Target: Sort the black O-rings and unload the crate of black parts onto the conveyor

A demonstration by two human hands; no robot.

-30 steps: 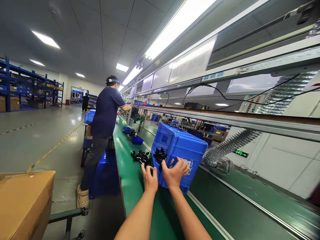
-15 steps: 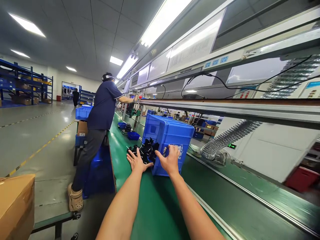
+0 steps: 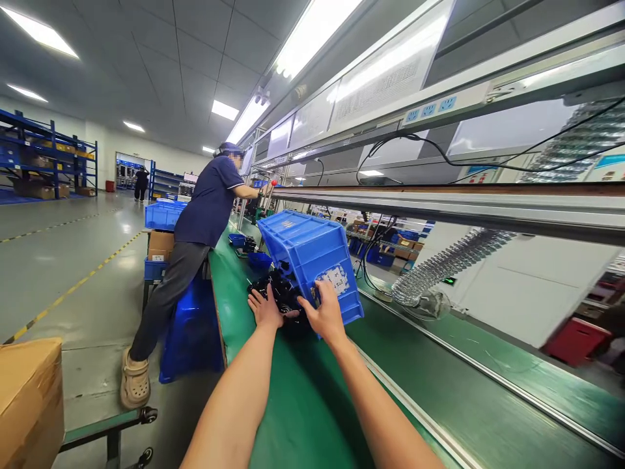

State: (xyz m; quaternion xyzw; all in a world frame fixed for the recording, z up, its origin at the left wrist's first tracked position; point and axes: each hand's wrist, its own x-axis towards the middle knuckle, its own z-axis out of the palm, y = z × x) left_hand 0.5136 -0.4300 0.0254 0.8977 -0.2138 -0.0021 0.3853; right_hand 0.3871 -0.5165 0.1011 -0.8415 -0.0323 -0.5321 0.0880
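Note:
A blue plastic crate (image 3: 317, 251) is tipped over on the green bench, its open side turned down and to the left. My right hand (image 3: 325, 312) grips its near end wall, fingers by a worn white label and thumb toward the rim. Small black parts (image 3: 276, 286) lie heaped at the crate's mouth; their exact kind is hard to make out. Against the near side of that heap rests my left hand (image 3: 266, 309), open, with the fingers spread. Part of the heap is hidden by the crate and my hands.
Farther along the green bench (image 3: 293, 397) stand small blue bins (image 3: 258, 260). A co-worker (image 3: 208, 195) leans over the bench on the left, beside stacked boxes. A metal rail (image 3: 439, 208) crosses above the bench. A cardboard box (image 3: 29, 397) is at lower left.
The crate has tilted further over to the left, its underside turning upward, with my right hand moving along on it. My left hand stays at the black parts. The co-worker has shifted slightly.

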